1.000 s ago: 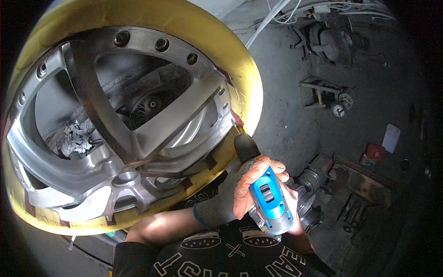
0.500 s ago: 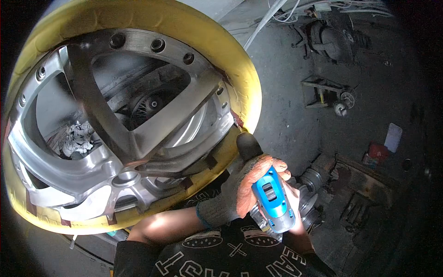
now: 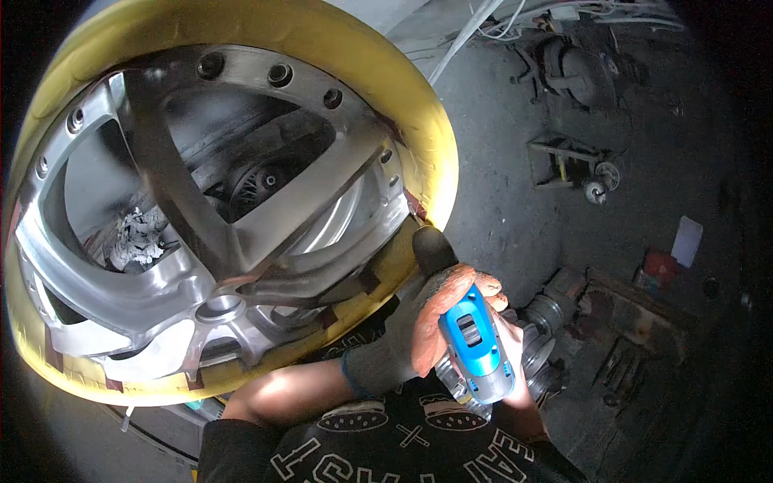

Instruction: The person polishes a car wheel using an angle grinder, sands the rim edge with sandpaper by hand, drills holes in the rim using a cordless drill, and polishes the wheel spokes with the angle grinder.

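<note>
The gloved left hand [image 3: 427, 330] is wrapped round a blue-and-grey power tool [image 3: 481, 356], its fingers closed over the body. The right hand [image 3: 516, 346] lies against the tool's far side, mostly hidden behind it, so I cannot tell how tightly it grips. Just beyond the fingers, a dark rounded end [image 3: 435, 251] meets the lower right edge of a wheel [image 3: 282, 225], which stands tilted up and to the left of the grip with yellow wrapping [image 3: 439, 153] around its rim. Below the grip is a printed dark shirt [image 3: 354, 451]. Crumpled silvery material [image 3: 141, 241] shows between the spokes. Just right of the grip are rounded metal parts [image 3: 547, 306]; farther right are a red item [image 3: 660, 264] and a pale card [image 3: 687, 241]. Well above and right, a metal frame [image 3: 564, 157] shows dimly.
</note>
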The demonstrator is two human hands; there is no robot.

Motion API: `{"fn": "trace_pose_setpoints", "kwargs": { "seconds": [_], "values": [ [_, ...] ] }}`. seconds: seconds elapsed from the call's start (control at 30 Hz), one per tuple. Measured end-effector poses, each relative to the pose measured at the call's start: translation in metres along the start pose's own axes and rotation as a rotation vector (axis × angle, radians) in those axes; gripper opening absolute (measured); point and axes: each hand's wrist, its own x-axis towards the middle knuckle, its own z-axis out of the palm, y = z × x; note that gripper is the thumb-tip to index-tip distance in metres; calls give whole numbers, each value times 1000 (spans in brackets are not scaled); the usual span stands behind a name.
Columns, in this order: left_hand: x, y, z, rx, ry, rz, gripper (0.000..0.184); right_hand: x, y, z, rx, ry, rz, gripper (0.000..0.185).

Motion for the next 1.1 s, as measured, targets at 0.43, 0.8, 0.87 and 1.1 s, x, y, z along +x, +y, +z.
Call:
{"fn": "trace_pose_setpoints", "kwargs": {
  "seconds": [0.43,0.8,0.87,1.1],
  "values": [
    [1,14,12,-138,-24,-62,42,3,7,-1,-56,27,-55,62],
    [-3,15,11,-183,-64,-42,43,9,-8,-5,-38,-30,-20,50],
    [-1,10,10,-198,-15,-15,41,9,-8,-6,-47,-27,-45,51],
    [2,23,14,-277,-65,-121,41,14,-9,-4,-55,-39,-18,54]
  ]
}}
